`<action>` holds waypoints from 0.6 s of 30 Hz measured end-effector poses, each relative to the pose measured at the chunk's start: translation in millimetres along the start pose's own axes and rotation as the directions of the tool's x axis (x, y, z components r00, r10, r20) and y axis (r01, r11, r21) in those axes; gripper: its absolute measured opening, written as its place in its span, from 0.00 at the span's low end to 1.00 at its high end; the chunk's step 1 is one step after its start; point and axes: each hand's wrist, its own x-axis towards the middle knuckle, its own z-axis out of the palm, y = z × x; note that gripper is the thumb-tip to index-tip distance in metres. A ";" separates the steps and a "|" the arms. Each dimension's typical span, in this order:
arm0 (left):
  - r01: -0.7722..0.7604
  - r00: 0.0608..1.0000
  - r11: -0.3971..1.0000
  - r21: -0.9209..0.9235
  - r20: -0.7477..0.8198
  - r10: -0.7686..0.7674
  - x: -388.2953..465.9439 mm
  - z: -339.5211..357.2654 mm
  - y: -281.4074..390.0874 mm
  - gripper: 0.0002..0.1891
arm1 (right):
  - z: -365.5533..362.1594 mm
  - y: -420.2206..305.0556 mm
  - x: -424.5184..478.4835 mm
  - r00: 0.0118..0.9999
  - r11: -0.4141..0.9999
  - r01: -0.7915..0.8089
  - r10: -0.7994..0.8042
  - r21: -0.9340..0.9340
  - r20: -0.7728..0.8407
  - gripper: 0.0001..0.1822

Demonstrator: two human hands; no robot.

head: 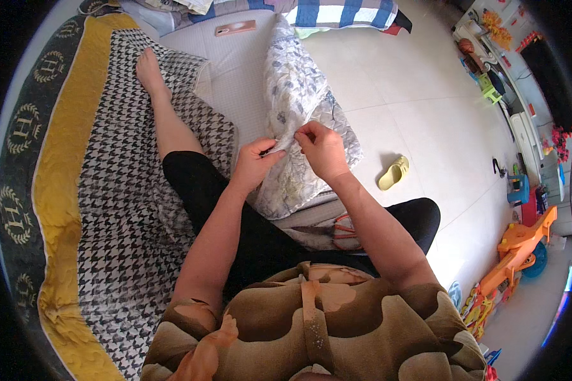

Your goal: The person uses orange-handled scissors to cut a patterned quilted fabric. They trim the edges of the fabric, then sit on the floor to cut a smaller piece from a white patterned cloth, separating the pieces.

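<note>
A white quilted cloth point(293, 81) with a grey-blue floral pattern lies in front of me, folded over itself. My left hand point(255, 164) pinches the folded edge between thumb and fingers. Just right of it, my right hand point(321, 150) has its thumb and forefinger closed at the same fold. Whether something thin, such as a needle, is between those right fingertips is too small to tell. Scissors point(345, 232) with orange handles lie by my lap, partly hidden by my right forearm.
A houndstooth cover point(124, 166) with a yellow border spreads at left under my bare leg. A phone-like object point(235, 28) lies on the pale padded surface point(238, 62). On the tiled floor point(386, 66) are a yellow-green slipper point(393, 173) and, further right, an orange plastic toy point(515, 252).
</note>
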 end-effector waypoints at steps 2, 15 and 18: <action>0.087 0.996 0.994 0.073 0.002 -0.087 -1.0 -1.2 4.5 0.12 | 0.8 4.7 -1.6 0.991 0.945 -0.131 0.125 0.301 0.041 0.09; 0.036 0.999 0.999 -0.001 0.022 -0.036 -0.4 14.9 -5.5 0.14 | -63.5 8.4 -37.6 0.927 0.612 -0.369 0.295 0.700 0.231 0.04; -0.080 0.995 0.995 0.057 0.058 0.077 -7.3 24.9 -3.8 0.16 | -43.0 10.7 -33.5 0.932 0.559 -0.359 0.250 0.748 0.261 0.06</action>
